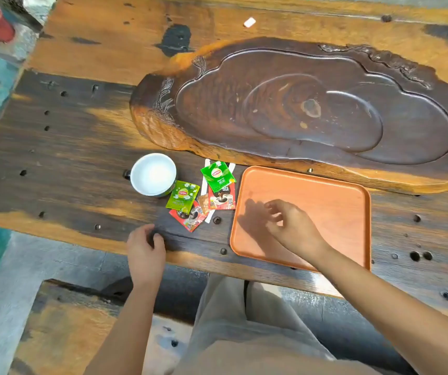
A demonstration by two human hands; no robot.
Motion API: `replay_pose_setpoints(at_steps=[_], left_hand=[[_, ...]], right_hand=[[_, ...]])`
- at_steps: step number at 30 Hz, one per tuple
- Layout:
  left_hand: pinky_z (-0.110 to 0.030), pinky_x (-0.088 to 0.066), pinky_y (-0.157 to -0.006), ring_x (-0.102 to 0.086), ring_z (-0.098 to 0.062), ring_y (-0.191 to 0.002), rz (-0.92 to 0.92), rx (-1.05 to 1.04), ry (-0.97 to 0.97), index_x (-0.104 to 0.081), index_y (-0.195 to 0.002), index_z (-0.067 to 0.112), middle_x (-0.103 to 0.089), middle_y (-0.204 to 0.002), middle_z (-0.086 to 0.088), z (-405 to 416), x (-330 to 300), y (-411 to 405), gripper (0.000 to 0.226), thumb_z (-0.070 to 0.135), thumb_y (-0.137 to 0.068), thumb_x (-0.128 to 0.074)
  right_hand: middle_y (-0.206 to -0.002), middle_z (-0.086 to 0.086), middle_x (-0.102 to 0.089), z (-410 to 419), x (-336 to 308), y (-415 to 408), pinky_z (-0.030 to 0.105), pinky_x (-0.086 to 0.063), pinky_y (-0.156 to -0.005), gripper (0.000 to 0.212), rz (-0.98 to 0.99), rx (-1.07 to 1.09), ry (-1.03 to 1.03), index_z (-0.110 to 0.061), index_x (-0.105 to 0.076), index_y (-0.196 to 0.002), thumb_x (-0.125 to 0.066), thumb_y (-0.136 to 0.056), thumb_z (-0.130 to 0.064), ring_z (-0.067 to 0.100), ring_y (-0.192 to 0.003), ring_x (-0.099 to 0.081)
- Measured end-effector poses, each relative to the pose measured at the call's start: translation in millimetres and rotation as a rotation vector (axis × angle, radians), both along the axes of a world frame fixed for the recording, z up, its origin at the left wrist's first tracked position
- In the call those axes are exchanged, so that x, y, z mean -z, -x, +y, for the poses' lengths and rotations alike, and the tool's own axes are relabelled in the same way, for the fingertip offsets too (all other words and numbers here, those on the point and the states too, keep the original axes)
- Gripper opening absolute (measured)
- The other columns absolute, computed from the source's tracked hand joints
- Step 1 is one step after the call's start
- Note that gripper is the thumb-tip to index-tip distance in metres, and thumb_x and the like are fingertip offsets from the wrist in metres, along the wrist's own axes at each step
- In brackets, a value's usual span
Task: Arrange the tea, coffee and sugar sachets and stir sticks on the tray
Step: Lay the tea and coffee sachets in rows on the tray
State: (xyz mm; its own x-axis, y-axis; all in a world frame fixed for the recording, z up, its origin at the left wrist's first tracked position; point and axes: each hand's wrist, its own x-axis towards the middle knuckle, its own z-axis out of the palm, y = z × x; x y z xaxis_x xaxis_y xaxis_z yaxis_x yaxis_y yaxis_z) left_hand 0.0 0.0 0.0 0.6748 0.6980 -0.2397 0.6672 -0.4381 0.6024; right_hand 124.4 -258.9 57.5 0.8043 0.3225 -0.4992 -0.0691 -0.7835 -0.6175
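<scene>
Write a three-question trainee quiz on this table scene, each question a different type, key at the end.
1. True or false: the orange tray already holds sachets.
2. The white cup sits where relative to the sachet pile? A) left B) right C) on the tray
3. Fill in: the right hand hovers over the ____; the left hand rests on the table.

Key: 1 false; 2 A; 3 tray.

Bare orange tray (325, 201) on the table; green tea sachets (182, 196), red coffee sachets (221, 197) and white stir sticks (204, 185) heaped just left.
</scene>
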Motion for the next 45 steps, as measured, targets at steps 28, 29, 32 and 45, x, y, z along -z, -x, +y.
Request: replay_pose_setpoints(at_steps=[28, 29, 32, 45], left_hand=[[-0.062, -0.015, -0.108, -0.026, -0.032, -0.139, 0.161, -0.158, -0.306, -0.044, -0.132, 0.007, -0.036, -0.147, -0.018, -15.5, 59.5, -40.5, 0.053, 0.019, -0.08, -0.04], [-0.06, -0.018, -0.108, -0.031, -0.032, -0.136, 0.098, -0.171, -0.284, -0.047, -0.129, 0.006, -0.04, -0.144, -0.017, -16.6, 53.8, -42.2, 0.05, 0.018, -0.081, -0.042], [-0.047, -0.036, -0.097, -0.051, -0.03, -0.115, -0.141, -0.008, -0.29, -0.056, -0.116, 0.005, -0.058, -0.122, -0.014, -25.0, 33.4, -52.3, 0.038, 0.018, -0.082, -0.048], [-0.046, -0.037, -0.102, -0.048, -0.033, -0.125, 0.019, 0.461, -0.179, -0.054, -0.125, -0.003, -0.054, -0.132, -0.019, -30.8, 39.1, -73.0, 0.047, -0.009, -0.078, -0.058]], right_hand=[[-0.09, 0.003, -0.076, 93.7, 97.2, -78.2, 0.029, -0.057, -0.074, 0.031, -0.725, -0.544, 0.02, -0.012, -0.077, -0.087, -0.084, -0.058, -0.004, 0.02, -0.085, -0.072], [-0.091, 0.004, -0.076, 90.8, 95.9, -77.2, 0.03, -0.057, -0.076, 0.029, -0.735, -0.511, -0.015, -0.01, -0.076, -0.09, -0.081, -0.062, -0.003, 0.02, -0.086, -0.072], [-0.098, 0.006, -0.075, 76.2, 83.5, -70.4, 0.032, -0.056, -0.083, 0.022, -0.761, -0.355, -0.1, -0.008, -0.073, -0.1, -0.063, -0.08, -0.007, 0.02, -0.092, -0.071], [-0.102, 0.008, -0.074, 5.4, 78.7, -34.2, 0.028, -0.05, -0.088, 0.024, -0.835, -0.084, -0.078, -0.006, -0.072, -0.102, -0.053, -0.09, -0.012, 0.022, -0.094, -0.07]])
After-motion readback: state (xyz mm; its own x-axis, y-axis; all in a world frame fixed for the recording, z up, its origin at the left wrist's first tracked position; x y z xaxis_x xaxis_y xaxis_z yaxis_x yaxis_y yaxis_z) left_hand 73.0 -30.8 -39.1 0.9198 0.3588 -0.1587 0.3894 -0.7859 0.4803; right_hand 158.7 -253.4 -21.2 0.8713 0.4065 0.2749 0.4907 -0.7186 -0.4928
